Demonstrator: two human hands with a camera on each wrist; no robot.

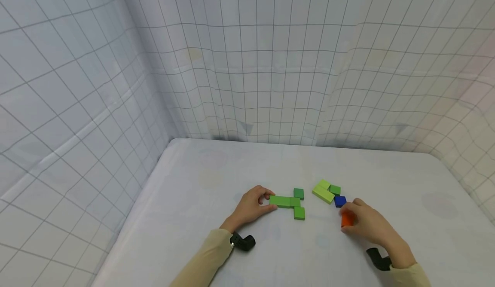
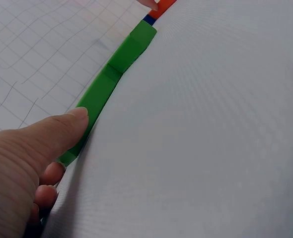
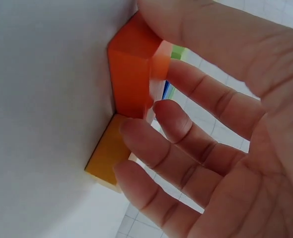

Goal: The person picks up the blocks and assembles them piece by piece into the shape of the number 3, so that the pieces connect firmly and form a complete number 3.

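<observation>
My left hand (image 1: 251, 207) grips the left end of a long green block (image 1: 280, 201) between thumb and fingers. That block butts against a small green block (image 1: 295, 202), with a darker green block (image 1: 298, 193) behind it and another green block (image 1: 299, 213) in front. To the right, my right hand (image 1: 367, 222) pinches an orange block (image 3: 131, 79) between thumb and index finger. Its other fingertips are close to a yellow block (image 3: 107, 151) beside the orange one; whether they touch it I cannot tell. The head view hides the yellow block behind the hand.
Just beyond the right hand lies a blue block (image 1: 340, 201). Yellow-green blocks (image 1: 322, 193) and a green block (image 1: 334, 190) sit together behind it. The white table (image 1: 216, 171) ends at a curtain (image 1: 247, 85) with a grid pattern.
</observation>
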